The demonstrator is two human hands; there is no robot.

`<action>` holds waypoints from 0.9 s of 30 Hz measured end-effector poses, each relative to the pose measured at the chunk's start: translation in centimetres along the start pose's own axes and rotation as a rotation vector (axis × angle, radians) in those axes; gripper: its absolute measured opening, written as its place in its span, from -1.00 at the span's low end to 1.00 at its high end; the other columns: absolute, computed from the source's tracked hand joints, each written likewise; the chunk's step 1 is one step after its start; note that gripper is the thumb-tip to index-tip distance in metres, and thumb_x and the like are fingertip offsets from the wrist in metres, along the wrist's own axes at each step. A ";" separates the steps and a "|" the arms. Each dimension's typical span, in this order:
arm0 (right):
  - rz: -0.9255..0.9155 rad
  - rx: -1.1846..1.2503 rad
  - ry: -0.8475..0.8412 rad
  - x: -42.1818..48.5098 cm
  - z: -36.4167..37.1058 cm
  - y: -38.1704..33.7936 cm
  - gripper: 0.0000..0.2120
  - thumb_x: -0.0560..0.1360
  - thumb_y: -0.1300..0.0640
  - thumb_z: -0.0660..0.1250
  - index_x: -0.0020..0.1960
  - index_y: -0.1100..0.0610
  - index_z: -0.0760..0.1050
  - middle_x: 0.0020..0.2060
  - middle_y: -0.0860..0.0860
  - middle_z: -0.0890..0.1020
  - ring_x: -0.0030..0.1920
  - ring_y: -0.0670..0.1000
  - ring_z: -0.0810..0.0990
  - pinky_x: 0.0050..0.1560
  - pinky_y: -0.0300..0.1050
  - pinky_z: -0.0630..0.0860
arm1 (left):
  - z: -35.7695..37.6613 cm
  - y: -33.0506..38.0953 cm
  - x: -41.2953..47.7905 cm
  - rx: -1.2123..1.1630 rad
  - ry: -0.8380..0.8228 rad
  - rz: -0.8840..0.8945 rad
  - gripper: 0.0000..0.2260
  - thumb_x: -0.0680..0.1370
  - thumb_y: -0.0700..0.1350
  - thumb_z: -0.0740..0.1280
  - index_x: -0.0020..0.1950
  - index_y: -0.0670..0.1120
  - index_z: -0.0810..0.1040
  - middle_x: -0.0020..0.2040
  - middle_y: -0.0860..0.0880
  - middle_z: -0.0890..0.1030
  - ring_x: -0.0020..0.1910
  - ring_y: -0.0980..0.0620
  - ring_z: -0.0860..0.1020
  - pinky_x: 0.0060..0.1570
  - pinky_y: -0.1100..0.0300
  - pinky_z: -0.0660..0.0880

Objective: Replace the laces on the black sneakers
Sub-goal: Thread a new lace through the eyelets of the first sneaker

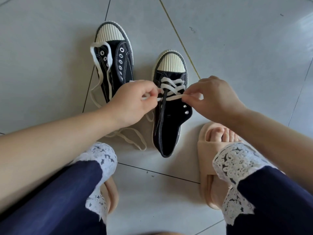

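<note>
Two black sneakers sit on the tile floor (50,39), and I'm placing everything off the half-laced sneaker (169,119), the one between the hands.

- **Well to its left:** the other sneaker (116,61) has bare eyelets. A cream loose lace (99,68) is draped over it and trails down the floor toward the half-laced one's heel.
- **Just left of it:** the left hand (133,104) pinches one side of the white lace (171,86) between thumb and fingertips, right at the shoe's left edge.
- **The shoe itself:** it's black canvas with a ribbed cream toe cap pointing away from the person and the heel toward them. That puts its long axis near-to-far, with a slight tilt. A few crossings are done up by the toe.
- **The lace being worked:** this stretch lies crosswise to that axis, pulled fairly straight from hand to hand over the middle of the shoe.
- **Just right of it:** the right hand (215,99) pinches the other side of the lace, close against the right flap.
- **Next eyelets:** the empty eyelets (186,112) sit on that flap, heelward of the right hand. I reckon the right hand is nearer for the next threading, and the lace has to travel toward the heel.
- **Further right, beside the heel:** a beige slipper (205,150).
</note>
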State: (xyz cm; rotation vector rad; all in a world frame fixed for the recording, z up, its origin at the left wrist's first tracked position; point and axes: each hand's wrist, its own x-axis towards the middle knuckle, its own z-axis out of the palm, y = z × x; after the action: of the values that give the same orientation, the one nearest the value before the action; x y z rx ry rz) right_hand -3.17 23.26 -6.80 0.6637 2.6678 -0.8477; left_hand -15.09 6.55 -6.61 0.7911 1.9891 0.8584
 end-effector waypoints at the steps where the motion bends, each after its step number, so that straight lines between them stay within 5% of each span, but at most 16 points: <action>1: -0.002 0.024 0.004 0.1 0.1 -0.1 -0.87 0.48 0.06 0.31 -0.11 0.02 0.64 -0.30 -0.11 0.50 -0.09 -0.02 0.38 -0.15 -0.20 0.23 | 0.1 0.4 0.2 -0.241 -0.026 -0.134 -0.85 0.52 -0.33 0.21 -0.26 -0.19 0.42 0.00 -0.11 0.59 0.01 0.02 0.58 -0.01 0.15 0.54; 5: -0.040 0.034 0.019 -0.1 0.4 -0.2 -0.85 0.48 0.11 0.30 -0.15 0.09 0.64 -0.25 0.03 0.61 -0.12 0.04 0.43 -0.21 -0.19 0.22 | -0.2 0.7 1.1 -0.783 -0.130 -0.337 -0.73 0.49 -0.45 0.11 -0.35 -0.17 0.31 -0.05 -0.10 0.64 0.06 0.08 0.59 -0.10 0.31 0.54; 9: -0.013 0.059 0.021 -0.3 0.5 -0.1 -0.87 0.48 0.10 0.32 -0.14 0.05 0.65 -0.24 -0.06 0.61 -0.14 -0.03 0.42 -0.15 -0.21 0.27 | -0.1 0.5 2.0 -0.425 -0.136 -0.369 -0.75 0.44 -0.40 0.16 -0.38 -0.15 0.28 -0.01 -0.18 0.58 0.08 -0.03 0.58 -0.06 0.22 0.57; 12: -0.006 0.034 0.026 0.0 0.5 0.0 -0.86 0.50 0.06 0.30 -0.06 -0.01 0.65 -0.21 -0.11 0.58 -0.08 -0.01 0.42 -0.10 -0.19 0.28 | 0.1 0.7 2.9 -0.281 -0.151 -0.413 -0.79 0.43 -0.33 0.20 -0.38 -0.14 0.30 -0.18 -0.19 0.49 -0.13 -0.12 0.63 -0.14 0.02 0.61; 15: 0.002 0.040 0.018 0.1 0.6 -0.2 -0.85 0.50 0.03 0.30 -0.05 -0.01 0.65 -0.14 -0.06 0.63 -0.01 0.03 0.48 -0.06 -0.18 0.31 | 0.0 1.4 3.6 -0.125 -0.248 -0.417 -0.80 0.47 -0.06 0.26 -0.27 -0.16 0.46 -0.39 -0.09 0.58 -0.53 0.03 0.53 -0.55 0.32 0.44; 17: 0.006 0.056 0.017 0.1 0.7 -0.4 -0.85 0.50 0.02 0.30 -0.06 -0.02 0.65 -0.13 -0.01 0.63 -0.01 0.02 0.47 -0.04 -0.19 0.32 | 0.2 1.6 3.9 0.047 -0.292 -0.389 -0.67 0.49 0.11 0.24 -0.29 -0.13 0.50 -0.54 0.01 0.56 -0.65 0.11 0.40 -0.63 0.42 0.29; 22: -0.009 0.026 -0.033 0.1 1.0 -0.9 -0.82 0.49 0.03 0.27 -0.11 0.02 0.64 -0.19 0.04 0.60 -0.03 0.05 0.45 0.02 -0.08 0.36 | 0.6 1.2 3.9 -0.065 -0.264 -0.374 -0.83 0.53 -0.13 0.31 -0.24 -0.13 0.53 -0.36 -0.04 0.59 -0.42 0.06 0.56 -0.33 0.27 0.55; 27: -0.008 -0.092 -0.108 0.1 0.3 0.0 -0.82 0.48 0.04 0.27 -0.13 0.07 0.62 -0.23 0.05 0.61 -0.05 0.05 0.40 0.02 -0.13 0.22 | -0.2 1.2 3.3 -0.280 -0.204 -0.387 -0.86 0.48 -0.32 0.31 -0.28 -0.23 0.53 -0.38 -0.09 0.58 -0.44 0.14 0.58 -0.35 0.38 0.52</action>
State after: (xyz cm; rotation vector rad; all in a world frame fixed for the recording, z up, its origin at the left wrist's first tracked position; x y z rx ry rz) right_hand -3.21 23.14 -7.04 0.5693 2.5960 -0.7357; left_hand -16.60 9.70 -7.01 0.3049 1.7153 0.7690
